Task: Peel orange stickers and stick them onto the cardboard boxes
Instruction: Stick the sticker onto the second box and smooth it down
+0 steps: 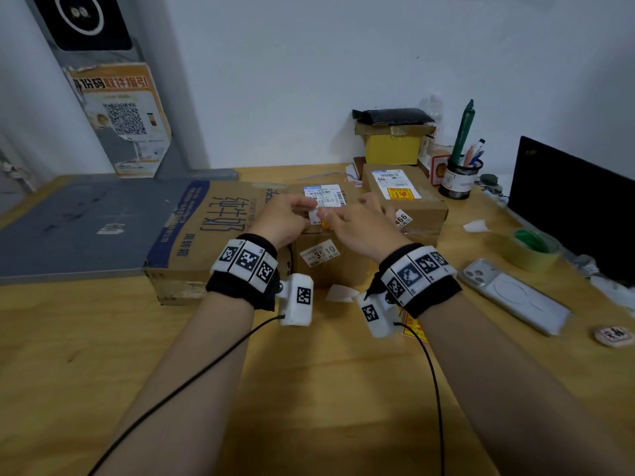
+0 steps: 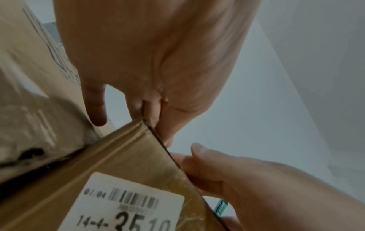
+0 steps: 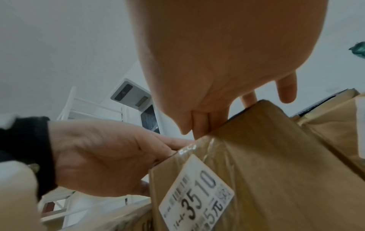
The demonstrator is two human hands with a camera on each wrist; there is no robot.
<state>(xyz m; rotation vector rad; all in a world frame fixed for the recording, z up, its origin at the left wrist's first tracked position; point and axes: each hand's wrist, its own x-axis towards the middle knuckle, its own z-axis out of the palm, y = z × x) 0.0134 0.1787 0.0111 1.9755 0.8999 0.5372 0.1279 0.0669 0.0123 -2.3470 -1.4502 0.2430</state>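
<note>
both hands meet above the middle cardboard box (image 1: pixel 330 259) on the desk (image 1: pixel 309 389): left hand (image 1: pixel 283 218) and right hand (image 1: pixel 360 223) each pinch the sticker (image 1: pixel 315 214) in a fingertip grip, wrists raised.

Head view looks down over the worktop (image 1: pixel 309 389); both wrist views, very close and perhaps blurred, share the labelled box (image 2: pixel 126 164).

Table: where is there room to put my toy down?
The bare wood near you, on both sides of the arms, in front of the big box. The grey mat too. It is crowded by the phone, tape roll and pen cup.
</note>
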